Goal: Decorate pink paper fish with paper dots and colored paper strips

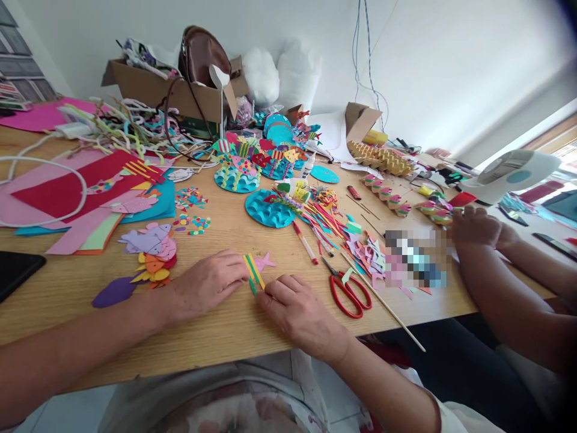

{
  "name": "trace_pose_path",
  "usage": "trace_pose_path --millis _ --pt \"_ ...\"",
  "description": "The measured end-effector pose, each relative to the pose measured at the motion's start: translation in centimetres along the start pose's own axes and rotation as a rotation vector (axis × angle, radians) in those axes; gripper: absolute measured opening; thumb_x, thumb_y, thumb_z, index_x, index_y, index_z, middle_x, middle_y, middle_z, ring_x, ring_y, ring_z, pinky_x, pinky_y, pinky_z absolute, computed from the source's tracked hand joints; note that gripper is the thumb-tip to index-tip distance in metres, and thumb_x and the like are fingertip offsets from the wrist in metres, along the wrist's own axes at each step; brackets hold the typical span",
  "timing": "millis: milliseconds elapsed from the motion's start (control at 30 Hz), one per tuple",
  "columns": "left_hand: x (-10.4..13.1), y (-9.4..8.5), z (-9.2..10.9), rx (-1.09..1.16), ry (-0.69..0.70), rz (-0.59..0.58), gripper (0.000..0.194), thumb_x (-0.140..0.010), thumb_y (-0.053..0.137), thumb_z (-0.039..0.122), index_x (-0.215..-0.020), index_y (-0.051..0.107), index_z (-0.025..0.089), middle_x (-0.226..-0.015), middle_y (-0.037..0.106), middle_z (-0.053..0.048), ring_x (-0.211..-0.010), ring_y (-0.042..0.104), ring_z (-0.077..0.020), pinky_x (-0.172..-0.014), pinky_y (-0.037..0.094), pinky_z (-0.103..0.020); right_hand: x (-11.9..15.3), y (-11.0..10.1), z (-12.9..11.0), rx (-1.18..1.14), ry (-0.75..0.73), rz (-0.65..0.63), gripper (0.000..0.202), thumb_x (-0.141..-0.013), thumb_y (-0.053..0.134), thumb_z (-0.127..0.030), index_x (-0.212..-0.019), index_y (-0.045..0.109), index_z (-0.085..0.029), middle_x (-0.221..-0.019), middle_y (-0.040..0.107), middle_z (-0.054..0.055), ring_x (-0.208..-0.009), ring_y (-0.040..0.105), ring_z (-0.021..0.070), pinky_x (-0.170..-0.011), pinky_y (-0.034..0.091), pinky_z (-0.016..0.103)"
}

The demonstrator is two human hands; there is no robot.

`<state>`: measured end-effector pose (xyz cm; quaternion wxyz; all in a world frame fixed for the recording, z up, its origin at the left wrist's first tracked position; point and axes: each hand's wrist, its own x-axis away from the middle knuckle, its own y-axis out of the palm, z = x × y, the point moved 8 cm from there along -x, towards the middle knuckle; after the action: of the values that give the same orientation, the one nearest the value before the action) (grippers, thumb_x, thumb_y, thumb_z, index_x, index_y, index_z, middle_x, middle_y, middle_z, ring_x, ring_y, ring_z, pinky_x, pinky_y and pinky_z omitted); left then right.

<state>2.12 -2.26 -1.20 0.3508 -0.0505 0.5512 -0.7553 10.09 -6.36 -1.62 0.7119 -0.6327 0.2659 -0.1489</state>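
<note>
On the wooden table in front of me lies a small pink paper fish [267, 261], its tail showing, with yellow and green paper strips [255, 270] laid across its body. My left hand [211, 279] is closed, its fingertips pressed on the fish's left side and covering that part. My right hand [301, 310] pinches the lower end of a green paper strip [252, 286] at the fish's near edge. To the right of that hand, red-handled scissors [350, 294] rest on the table, with a long wooden stick [387, 310] beside them.
Cut paper fish [148, 240] and a purple fish shape [115, 292] lie at left, near a dark phone-like slab [18, 273]. Blue wavy bases [270, 207], a glue bottle [308, 166] and paper strips [322, 216] occupy the middle. Another person's hands [478, 227] work at right.
</note>
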Motion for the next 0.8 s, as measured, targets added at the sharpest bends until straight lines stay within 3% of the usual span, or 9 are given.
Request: trace_pose_path --millis 233,400,600,800 --pt "0.3 -0.1 -0.8 0.065 0.012 0.044 0.023 -0.087 0.040 0.008 -0.097 0.058 0.018 -0.096 0.061 -0.001 -0.093 0.052 -0.0125 -0.084 0.041 -0.025 -0.1 0.2 -0.2 0.003 0.006 0.038 0.020 -0.088 0.042 -0.016 -0.076 0.057 -0.014 -0.075 0.054 0.004 -0.068 0.042 0.0156 -0.063 0.032 0.029" --pt "0.4 -0.6 -0.4 0.011 0.059 0.093 0.026 -0.086 0.038 0.007 -0.099 0.059 0.017 -0.097 0.061 -0.003 -0.094 0.052 -0.0132 -0.085 0.042 -0.025 0.1 0.2 0.8 -0.086 0.155 0.137 0.019 -0.087 0.042 -0.014 -0.078 0.058 -0.015 -0.074 0.055 0.005 -0.068 0.044 0.0157 -0.064 0.035 0.027" --pt "0.5 -0.3 0.1 -0.130 0.164 0.086 0.032 -0.089 0.030 0.010 -0.102 0.059 0.015 -0.099 0.062 -0.006 -0.095 0.052 -0.0156 -0.085 0.043 -0.029 0.3 0.1 1.9 -0.243 0.309 0.250 0.018 -0.086 0.043 -0.016 -0.079 0.060 -0.015 -0.074 0.057 0.006 -0.070 0.050 0.0156 -0.064 0.040 0.026" --pt "0.8 -0.2 1.0 -0.335 0.292 0.087 0.038 -0.090 0.024 0.011 -0.099 0.061 0.010 -0.099 0.065 -0.007 -0.097 0.051 -0.0184 -0.085 0.043 -0.030 0.3 0.4 1.8 -0.226 0.333 0.207 0.017 -0.086 0.045 -0.016 -0.079 0.060 -0.016 -0.075 0.058 0.005 -0.070 0.051 0.0158 -0.064 0.040 0.026"
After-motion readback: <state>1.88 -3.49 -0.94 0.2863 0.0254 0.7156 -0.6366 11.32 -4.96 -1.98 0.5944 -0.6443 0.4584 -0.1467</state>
